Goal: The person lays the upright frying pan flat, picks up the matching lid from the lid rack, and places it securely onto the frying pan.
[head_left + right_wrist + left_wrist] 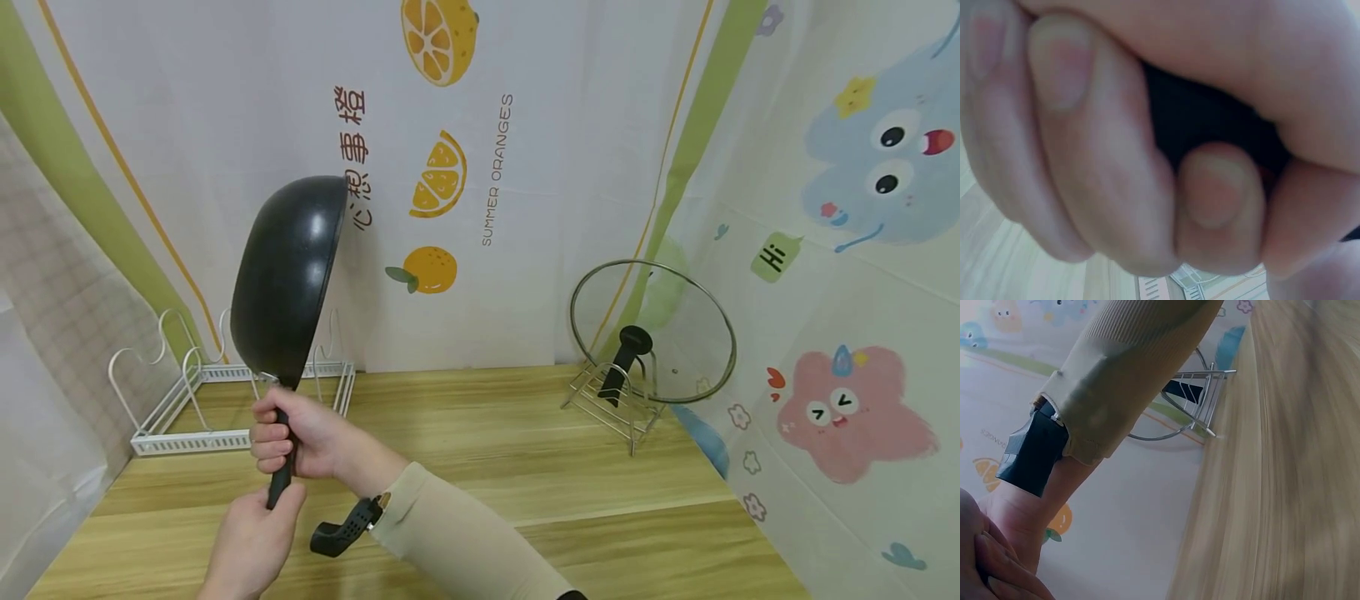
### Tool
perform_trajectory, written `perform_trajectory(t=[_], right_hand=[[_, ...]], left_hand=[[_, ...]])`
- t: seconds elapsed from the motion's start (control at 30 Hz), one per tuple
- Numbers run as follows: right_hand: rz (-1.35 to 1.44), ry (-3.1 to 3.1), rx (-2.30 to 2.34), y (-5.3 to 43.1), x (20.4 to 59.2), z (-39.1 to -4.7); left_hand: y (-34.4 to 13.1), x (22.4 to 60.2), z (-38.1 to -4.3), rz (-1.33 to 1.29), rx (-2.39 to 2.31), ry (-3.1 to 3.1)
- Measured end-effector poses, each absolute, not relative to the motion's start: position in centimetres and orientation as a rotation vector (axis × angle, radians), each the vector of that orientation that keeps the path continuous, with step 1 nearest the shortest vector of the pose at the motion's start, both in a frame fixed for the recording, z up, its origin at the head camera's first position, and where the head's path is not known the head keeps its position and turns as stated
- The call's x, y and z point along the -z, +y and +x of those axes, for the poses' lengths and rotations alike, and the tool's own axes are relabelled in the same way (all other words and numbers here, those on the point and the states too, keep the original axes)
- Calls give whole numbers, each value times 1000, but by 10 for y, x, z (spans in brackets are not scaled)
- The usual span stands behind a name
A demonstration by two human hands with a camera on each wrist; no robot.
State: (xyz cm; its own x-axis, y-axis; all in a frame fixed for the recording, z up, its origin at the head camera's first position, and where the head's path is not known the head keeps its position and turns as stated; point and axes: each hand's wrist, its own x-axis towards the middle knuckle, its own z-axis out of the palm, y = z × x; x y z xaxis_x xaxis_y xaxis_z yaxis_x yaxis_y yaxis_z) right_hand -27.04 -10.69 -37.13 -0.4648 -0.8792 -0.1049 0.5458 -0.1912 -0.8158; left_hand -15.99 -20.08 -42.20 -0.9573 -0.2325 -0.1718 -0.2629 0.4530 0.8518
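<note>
A black wok (pixel 288 267) is held up on its side above the table, its rounded outside towards the left and its inside hidden. My right hand (pixel 303 433) grips the handle just below the pan body, fingers curled round it. In the right wrist view those fingers (pixel 1097 137) wrap the dark handle (pixel 1204 112). Lower down, my left hand (pixel 255 533) holds the handle's end, with the thumb lying against it; its other fingers are hidden in the head view. The right sleeve (pixel 1129 375) fills much of the left wrist view.
Behind the wok stands a white metal rack (pixel 191 446) with curved dividers. A glass lid (pixel 693 333) with a black knob leans in a small wire stand (pixel 633 429) at the back right. The wooden tabletop (pixel 450 433) meets printed curtains (pixel 517 317) at the back and sides.
</note>
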Motion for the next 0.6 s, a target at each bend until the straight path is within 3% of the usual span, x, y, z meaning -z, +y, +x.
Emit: perform_trajectory(t=[0.6], right_hand=[[-515,1041,1841,-102,364,-268]], left_hand=[[-193,411,-154,-424,-1588,2680]])
